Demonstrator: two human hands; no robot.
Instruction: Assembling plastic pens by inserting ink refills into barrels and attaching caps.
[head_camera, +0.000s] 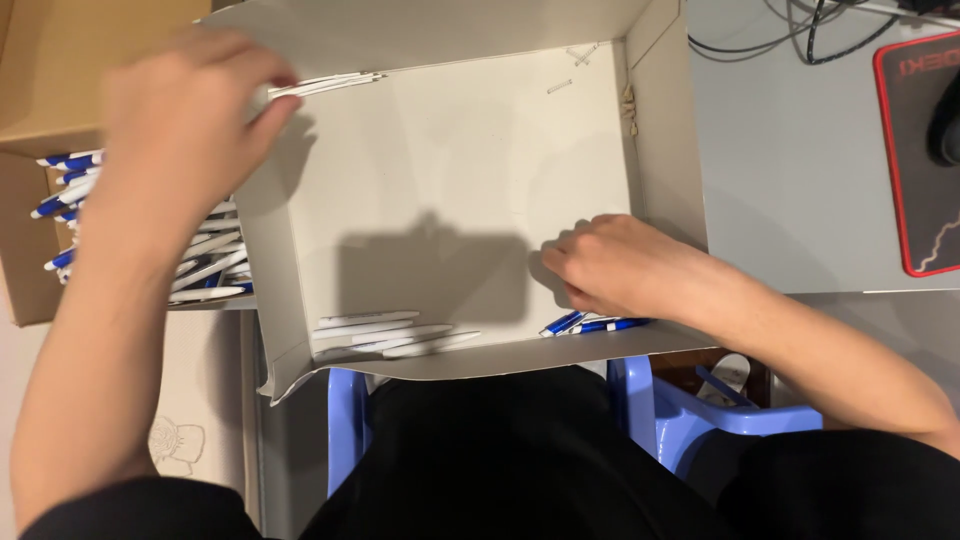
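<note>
We are in the middle of moving pens out of the brown cardboard box (25, 250) and into the shallow white box (450, 190) that lies across our lap, over the blue plastic chair (680, 410).

Our left hand (185, 125) hangs over the far-left corner of the white box, wrist bent, the back of the hand toward the camera, the forearm running down the left of the view. Its fingers are curled around a small bundle of white pens (325, 84) whose ends stick out to the right along the far wall of the white box; the hand is blurred, so we cannot tell how many it carries.

Our right hand (620, 265) lies palm down on the floor of the white box near its near-right corner, the forearm coming in from the lower right. Its fingers are bent close together over a few blue-and-white pens (590, 324) that lie against the near wall; whether they pinch the pens or only press on them we cannot tell.

A row of white pens (390, 335) lies along the near wall, left of the right hand. Left of the white box, the brown cardboard box holds a heap of blue-and-white pens (70, 190).

As we judge it, the left hand's bundle has to come down flat on the floor of the white box, in line with the rows there. Right of the white box, a black mat with a red border (915, 150) lies on the grey desk (790, 150).
</note>
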